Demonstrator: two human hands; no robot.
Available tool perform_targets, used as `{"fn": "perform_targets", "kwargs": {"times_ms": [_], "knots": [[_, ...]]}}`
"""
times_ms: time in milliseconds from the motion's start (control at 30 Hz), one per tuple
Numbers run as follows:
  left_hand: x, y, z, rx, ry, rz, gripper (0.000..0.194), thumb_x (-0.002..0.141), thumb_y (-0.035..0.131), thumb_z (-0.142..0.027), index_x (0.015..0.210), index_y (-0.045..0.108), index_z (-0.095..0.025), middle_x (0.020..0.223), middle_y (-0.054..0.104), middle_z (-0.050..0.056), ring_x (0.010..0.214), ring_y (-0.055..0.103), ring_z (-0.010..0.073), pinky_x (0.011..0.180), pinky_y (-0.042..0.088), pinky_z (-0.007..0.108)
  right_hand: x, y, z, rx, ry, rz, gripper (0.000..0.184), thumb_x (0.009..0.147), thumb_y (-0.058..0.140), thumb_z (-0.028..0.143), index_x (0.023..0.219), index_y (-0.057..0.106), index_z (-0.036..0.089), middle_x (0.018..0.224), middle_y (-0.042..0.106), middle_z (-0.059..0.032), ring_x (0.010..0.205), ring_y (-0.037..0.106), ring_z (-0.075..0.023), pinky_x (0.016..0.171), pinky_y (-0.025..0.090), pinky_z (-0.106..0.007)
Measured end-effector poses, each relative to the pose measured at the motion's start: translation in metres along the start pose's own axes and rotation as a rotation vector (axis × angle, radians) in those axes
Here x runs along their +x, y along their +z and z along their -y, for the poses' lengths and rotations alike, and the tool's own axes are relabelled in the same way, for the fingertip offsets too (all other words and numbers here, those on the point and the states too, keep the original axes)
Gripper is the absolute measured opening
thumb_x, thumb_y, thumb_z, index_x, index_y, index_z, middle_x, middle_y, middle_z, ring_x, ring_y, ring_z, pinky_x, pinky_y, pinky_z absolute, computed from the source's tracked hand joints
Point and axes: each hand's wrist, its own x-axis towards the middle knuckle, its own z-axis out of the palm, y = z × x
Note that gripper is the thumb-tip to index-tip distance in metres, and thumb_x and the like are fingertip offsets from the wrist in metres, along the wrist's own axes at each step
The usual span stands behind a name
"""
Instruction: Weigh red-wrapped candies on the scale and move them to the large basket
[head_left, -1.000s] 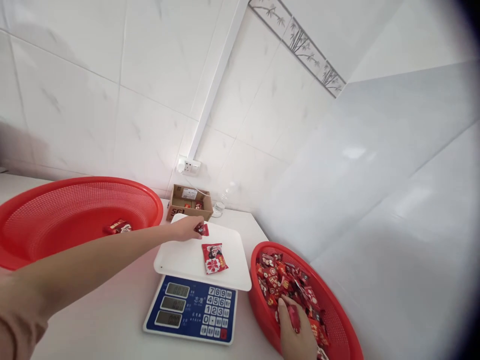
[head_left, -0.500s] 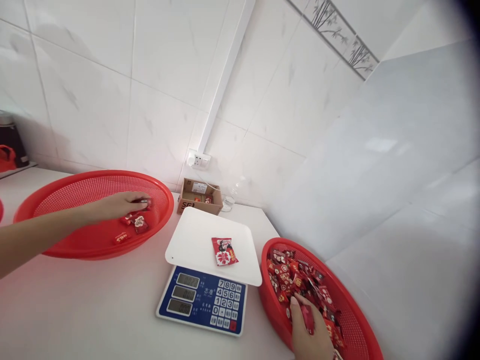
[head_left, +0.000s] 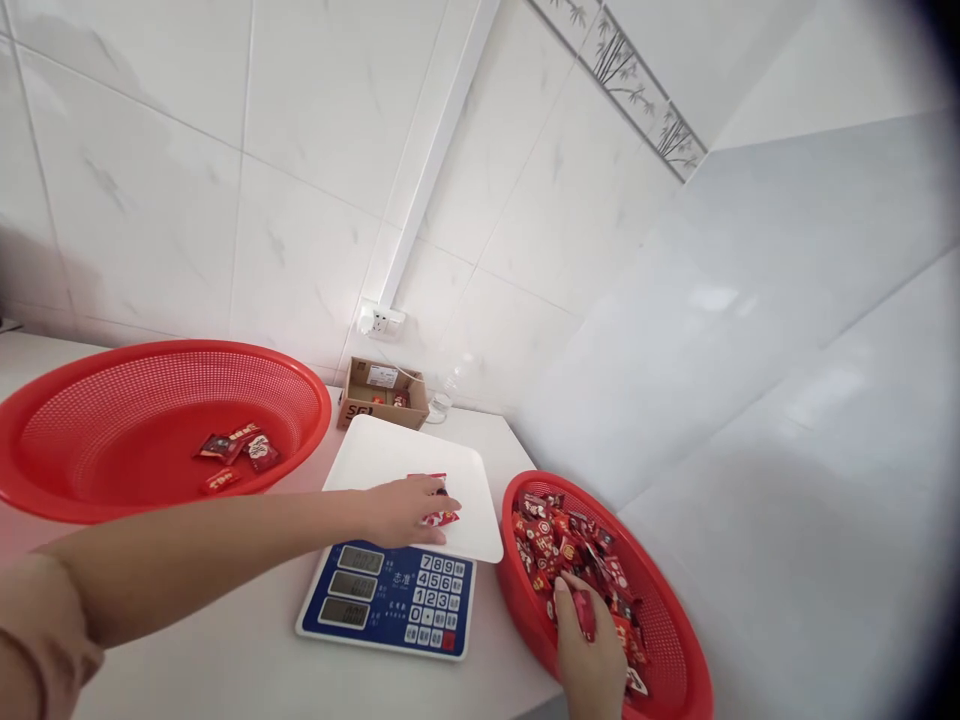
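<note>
My left hand (head_left: 405, 510) reaches over the white pan of the scale (head_left: 375, 465) and closes its fingers on a red snack packet (head_left: 441, 517) lying there. My right hand (head_left: 589, 660) rests in the red basket (head_left: 679, 650) at the right, which is full of several red packets (head_left: 577, 555), and pinches one small red packet (head_left: 585, 612). The big red basket (head_left: 90, 400) at the left holds a few red packets (head_left: 236, 450).
The scale's blue keypad and displays (head_left: 390, 600) face me on the white counter. A small open cardboard box (head_left: 382, 392) and a clear glass (head_left: 440, 405) stand by the tiled wall, under a wall socket (head_left: 379, 320).
My left hand left the big basket at the left, where a packet now lies, and came back to the packet on the scale pan. The right hand stayed in the right basket.
</note>
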Motion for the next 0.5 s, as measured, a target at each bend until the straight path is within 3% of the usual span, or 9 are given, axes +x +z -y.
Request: {"fn": "perform_targets", "kwargs": {"times_ms": [100, 233, 333, 500], "knots": [[0.024, 0.017, -0.003, 0.022, -0.025, -0.018, 0.045, 0.081, 0.063, -0.039, 0.122, 0.057, -0.021, 0.144, 0.043, 0.013, 0.136, 0.033, 0.0330, 0.108, 0.030, 0.054, 0.000, 0.000, -0.001, 0.003, -0.013, 0.003, 0.048, 0.071, 0.051, 0.060, 0.095, 0.068, 0.022, 0.106, 0.068, -0.0110, 0.100, 0.058, -0.0323, 0.086, 0.045, -0.042], [0.034, 0.014, 0.014, -0.062, -0.145, -0.133, 0.036, 0.086, 0.059, -0.033, 0.118, 0.056, -0.017, 0.132, 0.052, 0.010, 0.121, 0.048, 0.0276, 0.101, 0.038, 0.055, 0.002, 0.000, -0.004, -0.011, -0.014, 0.011, 0.049, 0.071, 0.050, 0.061, 0.097, 0.067, 0.023, 0.109, 0.067, -0.0102, 0.101, 0.058, -0.0320, 0.087, 0.045, -0.042], [0.022, -0.006, 0.026, -0.259, -0.226, -0.247, 0.039, 0.089, 0.054, -0.036, 0.122, 0.052, -0.017, 0.122, 0.057, 0.010, 0.109, 0.056, 0.0247, 0.094, 0.045, 0.050, 0.001, 0.002, -0.006, 0.003, -0.059, -0.014, 0.047, 0.071, 0.052, 0.060, 0.093, 0.068, 0.022, 0.105, 0.068, -0.0108, 0.101, 0.058, -0.0320, 0.088, 0.045, -0.042], [-0.024, -0.039, 0.026, -0.742, -0.280, -0.370, 0.042, 0.090, 0.039, -0.036, 0.130, 0.037, -0.024, 0.112, 0.066, 0.007, 0.099, 0.065, 0.0195, 0.085, 0.053, 0.037, -0.004, 0.008, -0.003, 0.024, -0.092, -0.094, 0.042, 0.078, 0.049, 0.056, 0.095, 0.065, 0.022, 0.108, 0.066, -0.0110, 0.105, 0.057, -0.0325, 0.094, 0.041, -0.043]]}}
